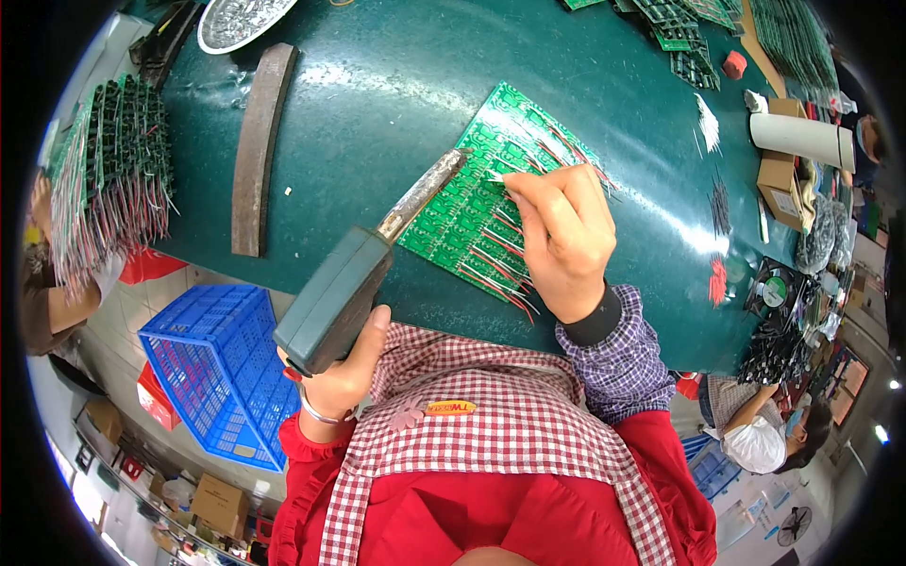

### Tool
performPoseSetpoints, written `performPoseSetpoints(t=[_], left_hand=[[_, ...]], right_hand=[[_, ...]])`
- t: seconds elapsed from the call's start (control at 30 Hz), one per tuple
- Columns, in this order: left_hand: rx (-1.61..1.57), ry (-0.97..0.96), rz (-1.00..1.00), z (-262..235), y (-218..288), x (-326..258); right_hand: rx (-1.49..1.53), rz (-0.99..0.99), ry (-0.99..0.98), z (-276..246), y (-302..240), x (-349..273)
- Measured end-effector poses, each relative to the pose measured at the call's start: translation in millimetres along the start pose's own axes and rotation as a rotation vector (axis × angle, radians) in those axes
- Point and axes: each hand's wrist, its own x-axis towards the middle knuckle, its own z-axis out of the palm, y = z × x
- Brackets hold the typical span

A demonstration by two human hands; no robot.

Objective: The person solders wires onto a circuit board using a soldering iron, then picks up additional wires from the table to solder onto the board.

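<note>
A green circuit board panel lies flat on the table in front of me. Rows of short red, white and black wires stick out from its right side. My left hand is wrapped round the handle of a dark green soldering gun. The gun's metal tip rests on or just above the upper middle of the panel. Over the panel's right part, my right hand pinches a thin white wire, its end close to the soldering tip. Whether that end touches the board I cannot tell.
A curved metal bar and a white bowl are at left. Wired boards are stacked at the left edge. Loose white, black and red wires lie at right. A blue crate stands below the table; co-workers sit nearby.
</note>
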Motion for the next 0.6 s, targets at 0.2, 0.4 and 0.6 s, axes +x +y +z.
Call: performPoseSetpoints(t=[0.2,0.4,0.6], left_hand=[[0.058,-0.019,0.047,-2.1,0.7,-2.4],[0.064,-0.048,0.012,-4.7,-2.1,-5.1],[0.09,-0.065,0.028,-5.3,-5.9,-5.9]], right_hand=[[-0.011,0.006,-0.033,5.5,2.6,-5.1],[-0.023,0.015,-0.046,7.9,3.0,-8.0],[-0.033,0.006,-0.047,8.8,3.9,-7.9]])
